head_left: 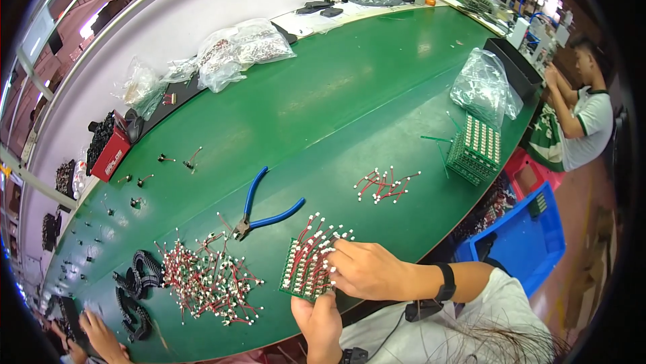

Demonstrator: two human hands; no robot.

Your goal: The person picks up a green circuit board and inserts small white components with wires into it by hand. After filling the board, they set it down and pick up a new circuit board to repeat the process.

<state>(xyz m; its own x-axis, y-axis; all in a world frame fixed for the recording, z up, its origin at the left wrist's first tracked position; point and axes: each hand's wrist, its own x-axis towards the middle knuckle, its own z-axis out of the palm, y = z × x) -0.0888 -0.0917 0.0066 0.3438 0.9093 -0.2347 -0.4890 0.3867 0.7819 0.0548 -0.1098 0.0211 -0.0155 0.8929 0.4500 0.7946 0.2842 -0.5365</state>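
My left hand (317, 327) grips the near edge of a green circuit board panel (293, 271), thumb on top. Rows of white connectors cover the panel, and many red cables with white plugs stand up from it. Over the panel's right side, my right hand (369, 271) has its fingers pinched among these red connector cables (311, 243); its fingertips are partly hidden. Left of the panel lies a large tangled pile of similar cables (205, 276). Beyond that pile, blue-handled cutting pliers (250, 219) rest with their handles spread. A smaller group of cables (387, 186) lies to the right.
A stack of green panels (475, 150) stands at the right beside a clear plastic bag (486, 85). Black strips (138, 283) lie left. Another person's hand (101, 337) is at lower left; a seated person (579, 108) works at right. A blue bin (521, 243) sits below the table edge.
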